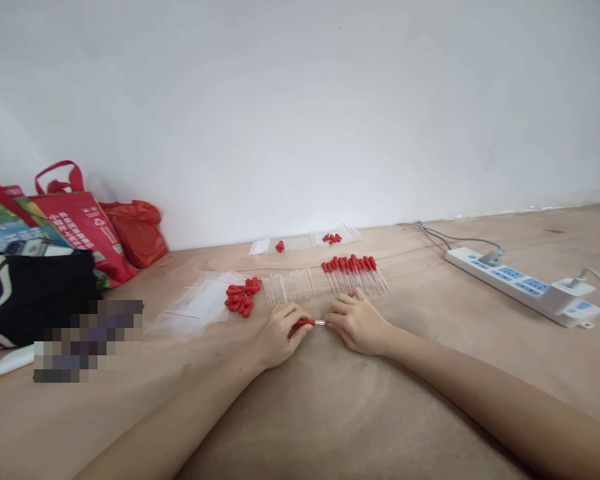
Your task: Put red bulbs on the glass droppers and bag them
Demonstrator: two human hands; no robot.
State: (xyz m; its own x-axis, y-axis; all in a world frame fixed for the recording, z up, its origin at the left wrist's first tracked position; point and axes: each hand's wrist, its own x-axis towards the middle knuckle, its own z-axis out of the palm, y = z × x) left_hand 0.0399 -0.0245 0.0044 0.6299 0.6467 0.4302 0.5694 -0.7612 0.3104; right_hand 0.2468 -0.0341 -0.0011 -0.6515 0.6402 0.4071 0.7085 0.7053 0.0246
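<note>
Near the middle of the table, my left hand is closed around a red rubber bulb. A thin clear tube runs from the bulb to the fingertips of my right hand, which pinch its other end. Just beyond my left hand lies a row of bare clear tubes, with a pile of loose red bulbs to its left. Past my right hand rests a row of tubes with red bulbs on their far ends.
Clear plastic bags lie left of the bulb pile. More small red pieces sit near the wall. Shopping bags and a black bag stand at the left. A white power strip with cables lies at the right.
</note>
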